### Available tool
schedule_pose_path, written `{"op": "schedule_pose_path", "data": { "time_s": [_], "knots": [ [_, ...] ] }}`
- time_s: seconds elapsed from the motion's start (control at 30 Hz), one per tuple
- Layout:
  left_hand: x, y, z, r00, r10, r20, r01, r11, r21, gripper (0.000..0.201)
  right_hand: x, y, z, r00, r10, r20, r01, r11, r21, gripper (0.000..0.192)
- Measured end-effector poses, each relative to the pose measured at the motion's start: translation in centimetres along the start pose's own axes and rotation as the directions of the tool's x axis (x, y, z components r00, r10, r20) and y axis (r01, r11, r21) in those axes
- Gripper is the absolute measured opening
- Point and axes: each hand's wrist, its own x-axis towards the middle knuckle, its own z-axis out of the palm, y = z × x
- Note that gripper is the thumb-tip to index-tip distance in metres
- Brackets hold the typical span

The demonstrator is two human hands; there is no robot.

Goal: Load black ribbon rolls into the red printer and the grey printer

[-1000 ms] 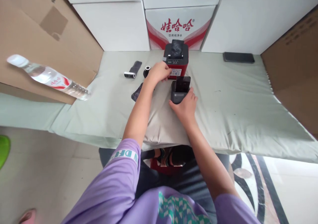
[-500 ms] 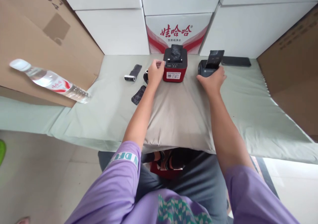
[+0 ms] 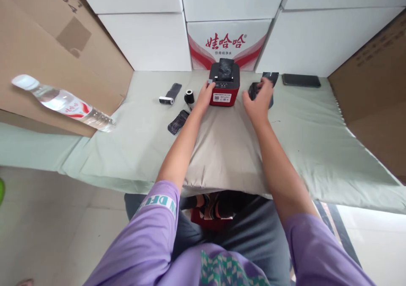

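- Red printer [image 3: 224, 87], upper centre of frame on the cloth-covered surface [image 3: 304, 134]: rigid plastic box, likely light; best taken by its side walls.
- Left hand [image 3: 205, 96] rests against its left side, fingers loosely open.
- Right hand [image 3: 259, 99] covers a dark device [image 3: 269, 83] just right of it; whether that grip is clamped cannot be told.

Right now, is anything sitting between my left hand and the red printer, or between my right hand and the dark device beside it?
Nothing visible is in the way. The left hand already rests on the red printer, and the right hand is on the dark device. The small black roll sits left of the left hand.
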Motion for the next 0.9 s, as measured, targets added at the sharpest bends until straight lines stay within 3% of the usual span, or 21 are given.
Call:
{"op": "schedule_pose_path", "data": {
  "time_s": [0.13,0.2,0.27,0.4,0.53,0.63,0.73,0.9],
  "knots": [
    [-0.5,0.6,0.8,0.999,-0.051,-0.012,0.05,0.996,-0.08,0.028,-0.4,0.2,4.4,0.965,-0.119,0.233,0.059,0.967,0.25,0.109],
    [-0.4,0.8,0.9,0.998,-0.057,-0.009,0.056,0.996,-0.07,0.027,-0.4,0.1,5.7,0.947,-0.16,0.278,0.076,0.954,0.29,0.119],
    [-0.5,1.1,1.0,0.998,-0.061,-0.01,0.061,0.997,-0.05,0.025,-0.3,-0.5,5.7,0.948,-0.145,0.283,0.065,0.96,0.273,0.119],
    [-3.3,2.1,1.2,1.0,0.009,0.01,-0.009,1.0,-0.008,0.023,-1.6,-2.3,1.4,0.952,-0.172,0.254,0.112,0.965,0.236,0.11],
    [-10.6,4.0,0.9,0.986,0.163,0.044,-0.165,0.986,0.03,0.038,-6.3,-4.8,-4.7,0.945,-0.232,0.232,0.179,0.957,0.228,0.106],
    [-15.8,4.7,0.3,0.985,0.145,0.097,-0.151,0.987,0.051,0.046,-10.7,-6.6,-7.6,0.944,-0.224,0.241,0.174,0.962,0.211,0.095],
    [-18.4,4.3,0.0,0.989,0.094,0.113,-0.1,0.994,0.053,0.051,-13.7,-7.3,-8.3,0.953,-0.164,0.255,0.11,0.971,0.21,0.088],
    [-18.9,2.3,-0.3,0.994,0.037,0.098,-0.046,0.995,0.086,0.059,-15.5,-6.7,-6.9,0.956,-0.045,0.29,-0.022,0.975,0.221,0.088]
  ]
}}
